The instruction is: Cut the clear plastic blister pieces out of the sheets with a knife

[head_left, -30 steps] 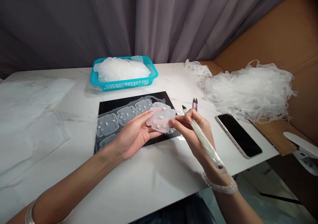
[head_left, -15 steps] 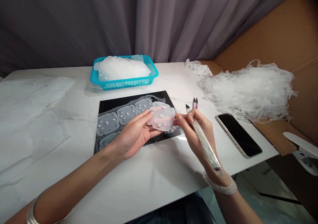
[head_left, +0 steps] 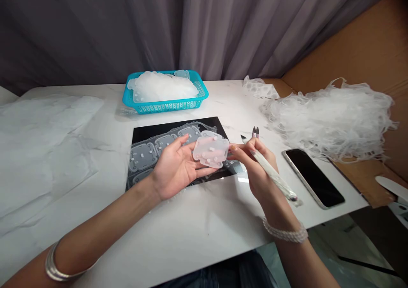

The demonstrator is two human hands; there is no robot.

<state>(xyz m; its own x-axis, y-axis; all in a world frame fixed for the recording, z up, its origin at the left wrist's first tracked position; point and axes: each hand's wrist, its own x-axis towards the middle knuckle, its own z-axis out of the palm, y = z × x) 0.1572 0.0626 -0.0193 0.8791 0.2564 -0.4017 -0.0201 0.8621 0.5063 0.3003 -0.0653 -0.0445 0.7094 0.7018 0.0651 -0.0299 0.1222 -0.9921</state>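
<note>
My left hand [head_left: 177, 166] lies palm up over a black mat [head_left: 159, 131], its fingers closed on a translucent silicone pad [head_left: 211, 151] studded with small white nubs. My right hand [head_left: 256, 164] pinches the pad's right edge with its fingertips while gripping a long pale-handled craft knife [head_left: 274, 175], whose blade points up and away. A sheet of joined silicone pads [head_left: 153, 149] lies on the mat under my left hand.
A turquoise basket [head_left: 165, 105] heaped with translucent pads stands behind the mat. Small snips [head_left: 255, 132] lie by my right hand. A black phone [head_left: 314, 177] rests at the right, a big pile of silicone trimmings [head_left: 331, 118] beyond it. Clear plastic sheets [head_left: 41, 143] cover the left.
The view has shifted slightly, so everything sits a little further right. Both hands have kept hold of the pad, and the knife handle has tilted lower.
</note>
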